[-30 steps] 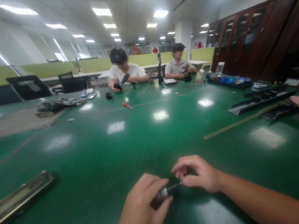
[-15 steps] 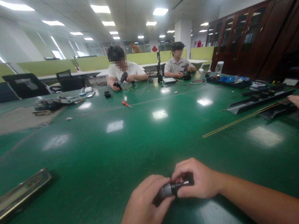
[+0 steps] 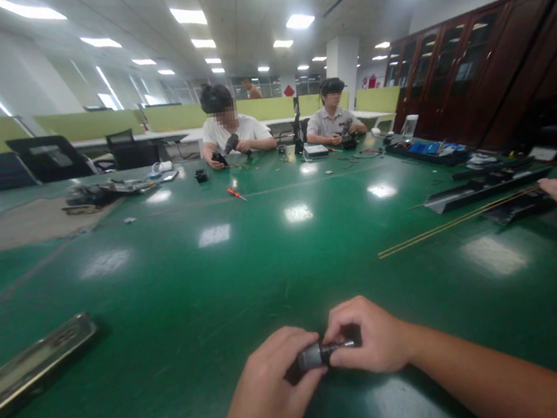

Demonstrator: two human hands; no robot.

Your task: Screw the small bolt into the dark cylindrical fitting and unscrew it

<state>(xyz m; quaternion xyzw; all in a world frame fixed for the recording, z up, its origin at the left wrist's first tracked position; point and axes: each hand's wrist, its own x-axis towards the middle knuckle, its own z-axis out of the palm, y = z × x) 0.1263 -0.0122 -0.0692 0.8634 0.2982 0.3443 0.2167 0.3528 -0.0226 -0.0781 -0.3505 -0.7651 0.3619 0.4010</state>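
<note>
Fingers of your left hand (image 3: 270,374) pinch the grey cylinder (image 3: 309,358) over the green table (image 3: 218,296); those of your right hand (image 3: 373,338) pinch its ribbed shaft (image 3: 342,345). It looks stiff, probably fairly heavy and smooth; its wide body should give the surest hold.

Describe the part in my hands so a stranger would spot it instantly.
At the near side of the big green table, find your left hand and right hand close together. Between them is a part, thick and grey by the left hand, thinner and darker by the right. Unlike the long metallic bar lying to the left, it is short and held.
</note>
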